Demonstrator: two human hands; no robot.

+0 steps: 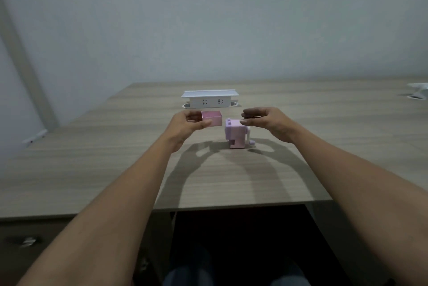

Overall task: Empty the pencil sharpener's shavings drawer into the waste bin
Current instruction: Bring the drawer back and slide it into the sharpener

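A small lilac pencil sharpener (235,134) with a white crank on its right side stands on the wooden desk (115,160). Its pink shavings drawer (212,118) is out of the body and held above the desk, just left of the sharpener, open side up. My left hand (190,127) grips the drawer by its left end between thumb and fingers. My right hand (266,121) hovers over the sharpener's top right, fingers curved and apart, thumb tip close to the sharpener's top. No waste bin is in view.
A white pop-up socket box (210,99) stands on the desk behind the drawer. Another white fitting (418,91) sits at the far right edge. A drawer unit with a metal handle (27,241) is below the desk at left. My knees show under the desk.
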